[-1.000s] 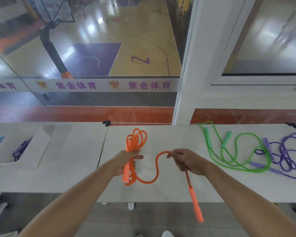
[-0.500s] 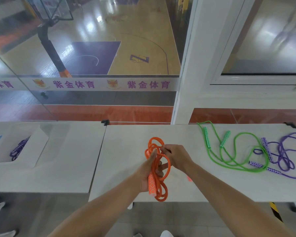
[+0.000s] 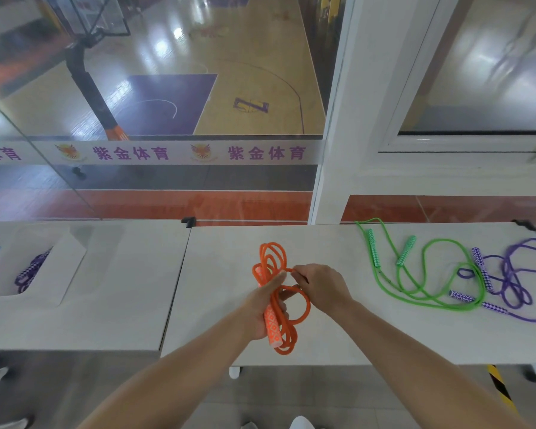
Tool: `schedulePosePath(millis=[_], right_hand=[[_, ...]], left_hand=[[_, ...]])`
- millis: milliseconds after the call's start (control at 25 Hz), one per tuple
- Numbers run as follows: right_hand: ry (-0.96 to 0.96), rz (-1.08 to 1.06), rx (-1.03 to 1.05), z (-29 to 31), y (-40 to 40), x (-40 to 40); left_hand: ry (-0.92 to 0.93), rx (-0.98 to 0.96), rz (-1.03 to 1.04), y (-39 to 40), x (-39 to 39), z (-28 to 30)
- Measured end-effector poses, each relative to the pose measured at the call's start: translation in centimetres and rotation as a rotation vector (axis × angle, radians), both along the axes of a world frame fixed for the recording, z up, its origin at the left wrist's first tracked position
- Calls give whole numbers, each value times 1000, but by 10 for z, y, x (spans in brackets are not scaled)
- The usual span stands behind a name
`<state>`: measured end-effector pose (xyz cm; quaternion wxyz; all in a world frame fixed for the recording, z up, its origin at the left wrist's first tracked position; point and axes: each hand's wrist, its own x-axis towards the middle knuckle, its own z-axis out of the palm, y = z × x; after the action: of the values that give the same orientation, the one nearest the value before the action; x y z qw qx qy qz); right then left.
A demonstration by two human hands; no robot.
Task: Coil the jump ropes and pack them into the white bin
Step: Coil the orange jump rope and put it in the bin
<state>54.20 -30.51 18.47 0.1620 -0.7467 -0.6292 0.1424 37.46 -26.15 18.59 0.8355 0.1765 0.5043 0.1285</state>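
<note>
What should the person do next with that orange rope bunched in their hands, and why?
Probably wrap the strand pinched by the right hand around the bundle to secure it. The orange jump rope already hangs in loops gripped with a handle by the left hand, so coiling looks nearly done. Next it likely goes to the white bin at far left, which already holds a purple rope.

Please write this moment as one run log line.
step: coiling orange rope | left hand: grips coil and handle | right hand: pinches strand | white bin: holds purple rope | green rope: uncoiled
</note>
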Motion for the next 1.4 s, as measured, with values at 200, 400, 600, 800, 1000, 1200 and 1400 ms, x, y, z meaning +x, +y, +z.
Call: schedulePosePath(millis=[200,400,600,800,1000,1200,1400], right_hand=[[18,-24,26,0,4,4],[98,-108,-81,5,2,42],[213,-35,-321,2,-4,54],[232,160,-335,25,-12,41],[237,344,-240,60,5,22],[403,280,-301,68,9,18],[796,68,-396,51,-4,25]], left_hand=[[19,8,-84,0,-1,-6],[118,303,-613,13,-29,-2],[378,511,-724,41,-44,-11],[800,916,-998,58,-44,-18],[802,1263,-1667,28,-32,4],[610,1506,-1643,-6,-20,46],[595,1380,-1046,-10,-25,72]])
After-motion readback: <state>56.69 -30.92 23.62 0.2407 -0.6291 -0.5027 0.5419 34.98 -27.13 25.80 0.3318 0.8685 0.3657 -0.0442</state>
